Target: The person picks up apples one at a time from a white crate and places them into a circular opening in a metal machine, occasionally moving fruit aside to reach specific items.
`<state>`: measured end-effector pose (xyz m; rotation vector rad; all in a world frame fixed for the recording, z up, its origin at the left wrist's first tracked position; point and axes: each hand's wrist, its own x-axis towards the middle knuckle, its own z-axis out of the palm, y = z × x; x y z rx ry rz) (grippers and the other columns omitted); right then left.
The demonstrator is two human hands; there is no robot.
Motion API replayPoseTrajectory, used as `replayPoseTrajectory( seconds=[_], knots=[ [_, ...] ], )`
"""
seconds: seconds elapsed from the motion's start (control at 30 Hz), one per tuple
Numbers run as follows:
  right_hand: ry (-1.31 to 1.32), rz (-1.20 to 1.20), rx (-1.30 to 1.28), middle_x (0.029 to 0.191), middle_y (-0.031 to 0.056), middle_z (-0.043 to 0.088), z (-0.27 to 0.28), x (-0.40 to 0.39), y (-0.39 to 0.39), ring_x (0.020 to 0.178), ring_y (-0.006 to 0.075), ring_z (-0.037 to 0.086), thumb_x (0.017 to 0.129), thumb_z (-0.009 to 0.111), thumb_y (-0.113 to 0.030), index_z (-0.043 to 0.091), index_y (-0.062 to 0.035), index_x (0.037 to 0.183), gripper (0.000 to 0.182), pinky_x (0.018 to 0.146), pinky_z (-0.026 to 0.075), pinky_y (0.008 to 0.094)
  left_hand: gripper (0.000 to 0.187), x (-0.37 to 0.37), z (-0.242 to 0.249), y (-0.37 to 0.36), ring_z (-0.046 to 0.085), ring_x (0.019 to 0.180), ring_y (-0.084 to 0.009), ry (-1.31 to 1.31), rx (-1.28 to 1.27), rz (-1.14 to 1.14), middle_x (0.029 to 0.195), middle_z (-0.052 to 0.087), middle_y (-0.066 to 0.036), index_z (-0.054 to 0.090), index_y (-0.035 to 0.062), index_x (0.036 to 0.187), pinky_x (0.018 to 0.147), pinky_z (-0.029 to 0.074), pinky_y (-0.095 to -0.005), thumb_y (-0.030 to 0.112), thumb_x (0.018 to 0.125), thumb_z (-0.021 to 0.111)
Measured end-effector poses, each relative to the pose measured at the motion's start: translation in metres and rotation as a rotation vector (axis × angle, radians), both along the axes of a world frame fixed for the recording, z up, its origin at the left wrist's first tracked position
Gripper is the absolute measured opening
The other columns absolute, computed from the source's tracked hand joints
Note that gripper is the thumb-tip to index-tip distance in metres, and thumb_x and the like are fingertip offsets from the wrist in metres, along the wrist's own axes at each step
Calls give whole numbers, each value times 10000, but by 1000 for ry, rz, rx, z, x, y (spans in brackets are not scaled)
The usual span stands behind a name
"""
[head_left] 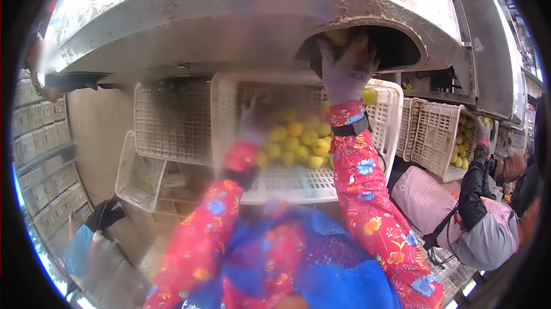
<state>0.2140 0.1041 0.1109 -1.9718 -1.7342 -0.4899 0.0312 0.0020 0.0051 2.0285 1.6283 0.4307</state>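
My right hand (348, 70), in a pale glove, reaches up into the dark oval opening (402, 47) of a metal housing. Its fingers are curved about a round yellow-green fruit (337, 35), partly hidden by the hand. Below, a white plastic crate (281, 189) holds several yellow-green fruits (303, 143), one of them more orange. Over the crate's left side is my left hand (251, 124), also gloved and hazy in the picture. Its fingers look apart, and no fruit shows in them.
The metal housing (241, 27) overhangs the crate. More crates (172, 116) stand to the left, a lower one (138, 177) among them. On the right, a co-worker's gloved hand (485, 131) is at another crate of fruit (439, 136). Another person (80, 248) is at lower left.
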Motion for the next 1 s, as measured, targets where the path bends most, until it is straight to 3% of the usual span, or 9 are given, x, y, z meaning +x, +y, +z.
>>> replayPoseTrajectory(
  seconds=[0.2, 0.4, 0.5, 0.57, 0.63, 0.7, 0.8, 0.9, 1.0],
  knots=[
    [707, 426, 94, 1191, 280, 608, 6, 37, -50, 1099, 325, 652, 910, 645, -82, 511, 63, 1192, 344, 862, 536, 338, 571, 43, -131, 2, 607, 1138, -274, 372, -350, -231, 1288, 552, -154, 453, 51, 1387, 931, 514, -387, 254, 904, 680],
    [246, 129, -745, 1175, 185, 617, -142, 53, -112, 964, 386, 643, 820, 614, -81, 550, -65, 1212, 398, 820, 540, 429, 598, 53, -194, 7, 619, 1117, -272, 406, -401, -322, 1277, 567, -149, 453, 49, 1390, 914, 526, -389, 342, 914, 667],
    [-147, 269, -960, 1256, 146, 604, -210, 59, -125, 900, 341, 676, 854, 588, -159, 571, -57, 1242, 402, 751, 560, 431, 617, 43, -190, 16, 625, 1107, -270, 216, -385, -258, 1272, 574, -147, 453, 48, 1391, 906, 532, -390, 386, 919, 661],
    [-73, 609, -587, 1265, 142, 601, -241, 85, -129, 937, 309, 683, 870, 596, -165, 540, -57, 1302, 448, 774, 558, 396, 630, 26, -178, 23, 629, 1100, -269, -73, -408, -156, 1268, 579, -145, 453, 48, 1393, 900, 536, -390, 415, 922, 656],
    [470, 618, -633, 1278, 137, 590, -209, 80, -126, 979, 277, 681, 889, 604, -181, 504, -41, 1351, 493, 812, 554, 366, 645, 1, -149, 9, 633, 1093, -268, -568, -501, -10, 1265, 583, -143, 453, 47, 1394, 895, 540, -391, 444, 925, 652],
    [1485, 187, -1026, 1295, 131, 570, -104, 54, -118, 1028, 243, 672, 909, 613, -209, 464, -8, 1388, 541, 865, 545, 340, 672, -11, -105, -14, 628, 1107, -255, -1044, -620, 101, 1271, 583, -127, 451, 48, 1397, 897, 547, -395, 488, 926, 645],
    [1810, 223, -789, 1277, 124, 557, -42, 37, -146, 1037, 205, 651, 881, 679, -160, 410, 17, 1423, 631, 896, 534, 327, 701, -9, 42, -28, 613, 1131, -243, -1447, -927, 216, 1276, 580, -107, 450, 43, 1397, 927, 542, -403, 526, 926, 641],
    [2029, 457, -533, 1275, 134, 568, 12, 12, -168, 1041, 217, 642, 809, 736, -86, 404, 21, 1420, 704, 939, 518, 345, 720, 1, 75, -46, 572, 1191, -240, -1670, -857, 204, 1312, 556, -109, 431, 34, 1414, 994, 511, -401, 519, 927, 646],
    [1347, 429, -393, 1425, 133, 451, 10, 6, -180, 1252, 219, 520, 776, 732, -13, 320, 4, 1491, 825, 1020, 476, 332, 712, -3, 100, -52, 545, 1229, -233, -1715, -830, 149, 1347, 532, -109, 410, 32, 1432, 1030, 488, -389, 486, 938, 647]
  ],
)
